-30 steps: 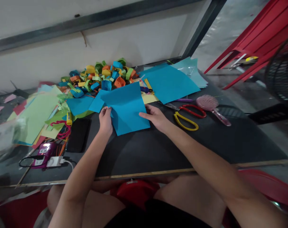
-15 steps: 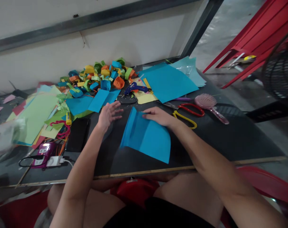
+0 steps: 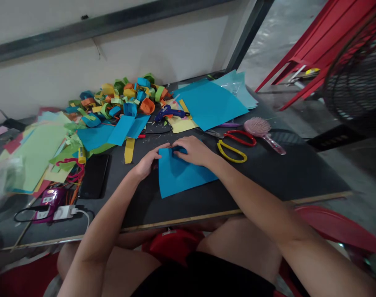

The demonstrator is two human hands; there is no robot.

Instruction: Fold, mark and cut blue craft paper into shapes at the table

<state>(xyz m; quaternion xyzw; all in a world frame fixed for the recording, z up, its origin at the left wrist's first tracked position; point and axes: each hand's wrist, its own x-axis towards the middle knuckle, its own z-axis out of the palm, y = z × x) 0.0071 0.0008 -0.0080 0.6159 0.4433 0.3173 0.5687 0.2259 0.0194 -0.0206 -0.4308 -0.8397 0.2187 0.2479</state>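
A sheet of blue paper (image 3: 181, 179) lies on the dark table before me, its upper edge partly lifted and folded over. My left hand (image 3: 148, 163) is closed on the paper's upper left corner. At the top edge, my right hand (image 3: 195, 152) grips the folded part with curled fingers; some fingertips are hidden. A short yellow paper strip (image 3: 129, 151) lies beyond my left hand. To the right of my right hand are scissors (image 3: 242, 133) with one red and one yellow handle loop.
Small folded paper pieces (image 3: 130, 93) are heaped by the wall, with a blue glue gun (image 3: 169, 112) nearby. A black phone (image 3: 93, 177) and green paper sheets (image 3: 42, 148) lie left. A pink hairbrush (image 3: 258, 126) lies right, with a fan (image 3: 358, 78) beyond the table.
My left hand, open and apart before, has come to the paper's left corner. The paper has turned and lies flatter. The yellow strip now shows on the table.
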